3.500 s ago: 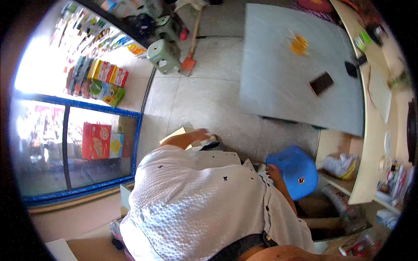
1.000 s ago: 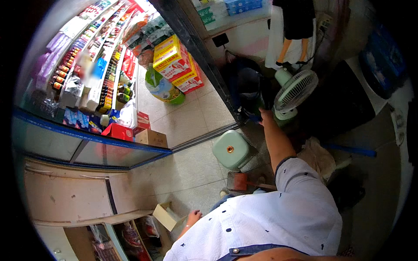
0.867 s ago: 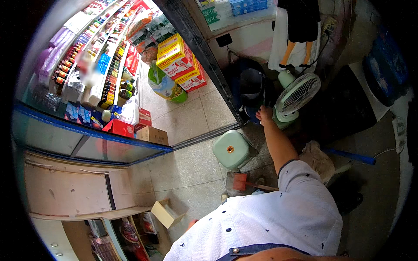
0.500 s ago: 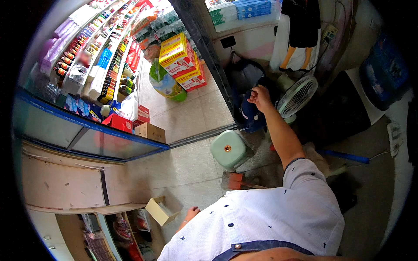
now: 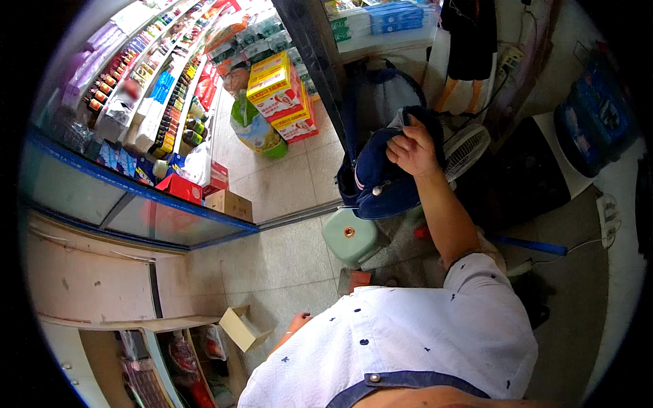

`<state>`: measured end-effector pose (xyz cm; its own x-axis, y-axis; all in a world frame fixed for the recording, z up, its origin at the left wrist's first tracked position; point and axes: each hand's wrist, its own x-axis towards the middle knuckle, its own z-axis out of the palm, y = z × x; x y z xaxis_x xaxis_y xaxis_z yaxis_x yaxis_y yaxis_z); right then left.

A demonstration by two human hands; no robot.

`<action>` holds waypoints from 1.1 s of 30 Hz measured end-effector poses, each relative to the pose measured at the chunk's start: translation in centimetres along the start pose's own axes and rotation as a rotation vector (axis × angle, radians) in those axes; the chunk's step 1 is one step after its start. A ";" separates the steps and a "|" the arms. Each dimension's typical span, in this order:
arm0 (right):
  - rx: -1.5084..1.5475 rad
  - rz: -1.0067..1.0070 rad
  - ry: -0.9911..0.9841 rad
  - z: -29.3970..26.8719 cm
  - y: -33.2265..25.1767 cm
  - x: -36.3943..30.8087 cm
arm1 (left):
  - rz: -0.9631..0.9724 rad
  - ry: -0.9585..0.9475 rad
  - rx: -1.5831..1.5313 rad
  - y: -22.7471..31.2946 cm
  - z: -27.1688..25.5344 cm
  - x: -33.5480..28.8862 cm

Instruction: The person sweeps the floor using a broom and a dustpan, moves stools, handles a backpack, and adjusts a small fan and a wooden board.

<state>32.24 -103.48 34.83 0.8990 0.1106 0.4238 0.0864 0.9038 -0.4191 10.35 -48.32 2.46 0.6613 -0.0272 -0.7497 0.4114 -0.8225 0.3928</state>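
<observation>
My right hand (image 5: 413, 149) is closed on the upper edge of a navy blue bag (image 5: 388, 190), which looks like a backpack. The bag hangs tilted, its mouth gaping, and a greyish lining (image 5: 389, 95) shows behind the hand. A small red-and-white stripe and a round metal fitting mark its front. Low beside my white shirt, my left hand (image 5: 298, 321) hangs near a small open carton (image 5: 243, 329). Its fingers are too small and foreshortened to read, and I see nothing held there.
A pale green stool (image 5: 350, 236) stands just below the bag. Right of the bag is a fan (image 5: 466, 151), with a large blue water bottle (image 5: 598, 112) farther right. Yellow-and-red cartons (image 5: 277, 87) and stocked shelves (image 5: 146, 75) lie beyond the dark door frame (image 5: 314, 75).
My right hand has raised the bag toward me and slightly left from beside the wall, so more of it shows. The left hand stays low by my side.
</observation>
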 end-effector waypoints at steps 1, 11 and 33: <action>0.010 -0.002 0.001 1.0 0.0 -0.3 | 0.018 0.011 0.064 1.1 -0.3 0.2; 0.026 0.065 0.190 1.8 5.2 -6.8 | 0.152 0.004 -0.123 8.5 -1.6 -0.1; -0.130 0.059 0.139 0.1 1.3 -0.7 | 0.116 0.030 0.057 0.6 -0.2 1.2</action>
<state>31.73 -102.36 34.09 0.9541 0.0954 0.2839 0.0784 0.8352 -0.5443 11.54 -48.78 1.88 0.7211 -0.1073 -0.6845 0.2958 -0.8457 0.4441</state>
